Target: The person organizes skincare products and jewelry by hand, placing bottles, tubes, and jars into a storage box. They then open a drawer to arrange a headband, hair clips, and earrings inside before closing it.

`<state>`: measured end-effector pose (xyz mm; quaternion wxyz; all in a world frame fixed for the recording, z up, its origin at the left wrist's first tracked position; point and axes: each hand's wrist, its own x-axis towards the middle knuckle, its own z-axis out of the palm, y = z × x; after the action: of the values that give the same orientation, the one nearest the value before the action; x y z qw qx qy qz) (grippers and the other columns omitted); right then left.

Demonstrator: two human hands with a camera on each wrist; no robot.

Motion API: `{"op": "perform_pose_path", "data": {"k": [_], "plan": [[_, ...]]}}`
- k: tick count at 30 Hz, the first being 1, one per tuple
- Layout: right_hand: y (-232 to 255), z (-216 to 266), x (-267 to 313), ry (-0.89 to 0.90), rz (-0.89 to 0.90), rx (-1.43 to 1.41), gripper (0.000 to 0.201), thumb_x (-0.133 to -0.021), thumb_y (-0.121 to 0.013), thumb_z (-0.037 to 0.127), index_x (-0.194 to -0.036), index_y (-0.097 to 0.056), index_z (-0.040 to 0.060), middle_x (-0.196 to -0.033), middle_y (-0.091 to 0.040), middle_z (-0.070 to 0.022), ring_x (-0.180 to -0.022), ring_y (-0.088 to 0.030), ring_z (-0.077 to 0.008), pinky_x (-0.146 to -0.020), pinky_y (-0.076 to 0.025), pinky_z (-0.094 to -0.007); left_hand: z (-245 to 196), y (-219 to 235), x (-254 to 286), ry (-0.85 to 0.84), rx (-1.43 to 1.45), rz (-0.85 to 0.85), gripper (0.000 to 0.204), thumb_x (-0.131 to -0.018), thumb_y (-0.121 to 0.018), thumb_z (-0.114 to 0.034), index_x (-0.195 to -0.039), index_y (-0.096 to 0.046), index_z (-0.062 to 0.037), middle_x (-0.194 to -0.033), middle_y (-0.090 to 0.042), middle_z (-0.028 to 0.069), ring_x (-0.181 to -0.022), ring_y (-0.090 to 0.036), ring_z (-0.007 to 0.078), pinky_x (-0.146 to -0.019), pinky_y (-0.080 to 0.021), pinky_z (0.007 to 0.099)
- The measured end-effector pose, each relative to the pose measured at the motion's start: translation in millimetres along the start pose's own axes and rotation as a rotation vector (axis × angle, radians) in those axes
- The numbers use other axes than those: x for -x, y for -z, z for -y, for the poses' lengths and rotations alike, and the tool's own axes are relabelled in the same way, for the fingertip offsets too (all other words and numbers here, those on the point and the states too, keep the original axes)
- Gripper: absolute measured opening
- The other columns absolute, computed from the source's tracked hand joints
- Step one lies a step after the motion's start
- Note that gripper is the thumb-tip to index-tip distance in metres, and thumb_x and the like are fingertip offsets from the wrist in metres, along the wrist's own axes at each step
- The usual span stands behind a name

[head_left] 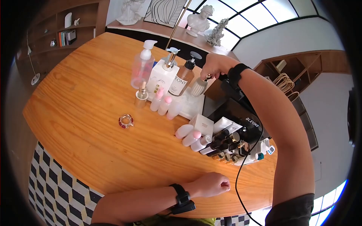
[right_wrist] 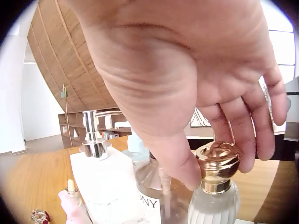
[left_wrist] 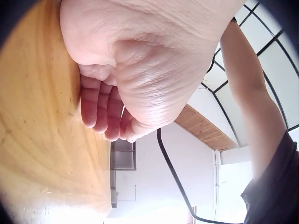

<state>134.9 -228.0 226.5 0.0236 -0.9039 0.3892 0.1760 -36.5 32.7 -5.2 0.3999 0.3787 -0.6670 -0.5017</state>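
Note:
My right hand (head_left: 215, 65) reaches to the back of the table and grips the gold cap (right_wrist: 217, 165) of a ribbed, frosted perfume bottle (head_left: 198, 88). In the right wrist view the thumb lies on one side of the cap and the fingers on the other. The bottle stands upright at the right end of a white tray (head_left: 191, 107). Next to it are an amber pump bottle (head_left: 178, 83) and a white pump bottle (head_left: 160, 79). My left hand (head_left: 212, 184) rests on the table's near edge, fingers loosely curled, with nothing in it.
A clear pink pump bottle (head_left: 142, 71) and several small pink-capped bottles (head_left: 164, 105) stand at the tray's left. Cosmetics tubes and bottles (head_left: 201, 141) crowd before a black box (head_left: 237, 116). A red-beaded bracelet (head_left: 125, 121) lies mid-table. A black cable (head_left: 238, 177) hangs at right.

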Motion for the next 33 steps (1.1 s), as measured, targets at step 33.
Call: {"op": "perform_pose_path", "data": {"k": [33], "plan": [[-9, -10, -57, -0.121, 0.181, -0.145, 0.054, -0.07, -0.098, 0.028, -0.108, -0.075, -0.0035, -0.102, -0.075, -0.0187, -0.086, -0.076, -0.0299, -0.076, -0.063, -0.0408, -1, 1, -1, -0.002, -0.022, 0.02, 0.03, -0.099, -0.069, -0.032, -0.108, -0.075, -0.0037, -0.1, -0.079, 0.0137, -0.093, -0.075, 0.033, -0.084, -0.058, 0.0427]]}}
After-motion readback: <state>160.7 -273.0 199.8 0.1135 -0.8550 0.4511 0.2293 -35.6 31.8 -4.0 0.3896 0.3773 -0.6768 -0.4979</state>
